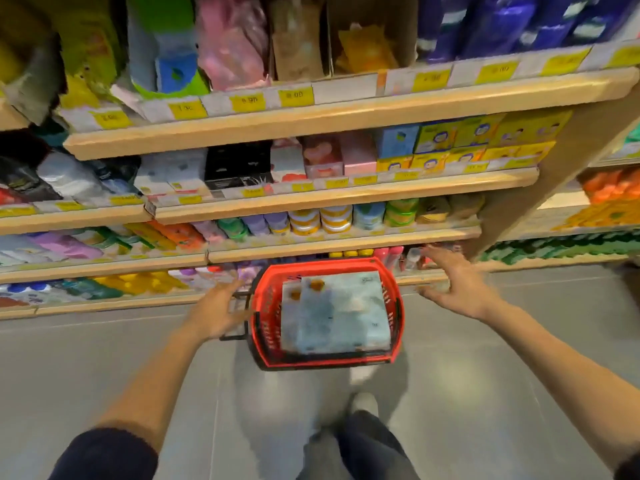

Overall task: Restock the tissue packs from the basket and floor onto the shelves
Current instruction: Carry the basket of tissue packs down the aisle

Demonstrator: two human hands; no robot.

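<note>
1. Both hands are spread open and hold nothing: the left hand (221, 311) is just beside the red basket (327, 362), the right hand (457, 284) a little farther off.
2. The tissue packs (336, 311) lie stacked in the basket on the floor (104, 368), between the two grips, below the shelves (343, 114).
3. Their long axis looks to run away from the person; the left grip seems nearer.

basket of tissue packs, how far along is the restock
Done: nothing clearly done; which shelf items were just placed cannot be told. In hand: nothing, the left hand and right hand are open and empty on either side of the red basket. Left: the pale blue tissue packs filling the basket on the floor must go onto the shelves.
</note>
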